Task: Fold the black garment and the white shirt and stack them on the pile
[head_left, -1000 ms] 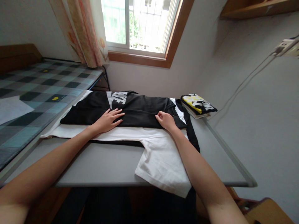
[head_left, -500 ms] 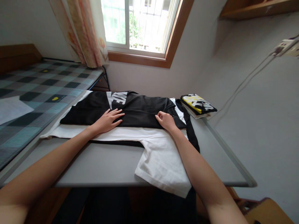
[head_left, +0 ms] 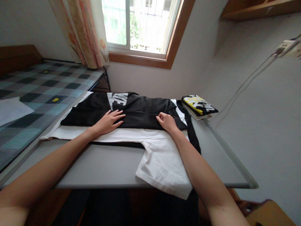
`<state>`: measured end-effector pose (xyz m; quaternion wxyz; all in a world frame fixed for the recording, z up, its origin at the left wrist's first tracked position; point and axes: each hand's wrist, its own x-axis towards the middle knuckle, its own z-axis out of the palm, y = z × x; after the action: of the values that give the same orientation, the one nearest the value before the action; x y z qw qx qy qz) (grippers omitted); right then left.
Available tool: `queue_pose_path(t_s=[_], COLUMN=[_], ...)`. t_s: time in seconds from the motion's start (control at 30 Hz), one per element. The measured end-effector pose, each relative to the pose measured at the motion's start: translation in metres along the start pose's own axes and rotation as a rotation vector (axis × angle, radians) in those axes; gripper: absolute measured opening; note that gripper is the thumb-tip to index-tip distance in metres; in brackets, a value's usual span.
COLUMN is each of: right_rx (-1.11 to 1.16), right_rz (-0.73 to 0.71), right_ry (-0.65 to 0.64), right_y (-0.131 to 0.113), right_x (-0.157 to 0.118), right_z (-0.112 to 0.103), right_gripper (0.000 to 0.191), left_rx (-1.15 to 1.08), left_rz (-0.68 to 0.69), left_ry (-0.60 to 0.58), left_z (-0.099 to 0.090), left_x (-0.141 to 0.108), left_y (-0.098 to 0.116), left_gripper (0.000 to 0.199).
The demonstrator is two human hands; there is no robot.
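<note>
A black T-shirt (head_left: 145, 106) with white block lettering lies across the table, its near side folded over in a long strip. My left hand (head_left: 109, 121) rests flat on that strip, fingers spread, below the lettering. Near the collar, my right hand (head_left: 166, 121) is closed, thumb against curled fingers, at the strip's edge on the black fabric. Its fingertips are partly hidden. Beneath the black T-shirt lies a white T-shirt (head_left: 164, 163), one sleeve hanging over the table's front edge. More black cloth (head_left: 194, 138) shows under both at the right.
A grey table (head_left: 113, 163) carries the clothes. Folded clothes (head_left: 199, 105) with a yellow and white print sit at its back right. A checkered bed (head_left: 70, 77) adjoins on the left, with a paper (head_left: 14, 110) on it. A cable (head_left: 246, 80) hangs along the right wall.
</note>
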<state>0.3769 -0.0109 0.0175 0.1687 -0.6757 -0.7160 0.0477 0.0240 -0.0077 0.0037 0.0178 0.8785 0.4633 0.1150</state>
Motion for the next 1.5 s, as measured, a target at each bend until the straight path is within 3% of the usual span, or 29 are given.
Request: queue_pose_path(t_s=[1.5], right_rx=[-0.008], right_rz=[0.006], right_ry=[0.006], right_y=[-0.0008], right_x=[-0.0005], right_z=[0.0004], right_gripper=[0.022], left_rx=[-0.017], left_rz=[0.002], left_ry=[0.004], left_z=[0.0003], left_x=[-0.0003], left_y=[0.0002], left_gripper=[0.053])
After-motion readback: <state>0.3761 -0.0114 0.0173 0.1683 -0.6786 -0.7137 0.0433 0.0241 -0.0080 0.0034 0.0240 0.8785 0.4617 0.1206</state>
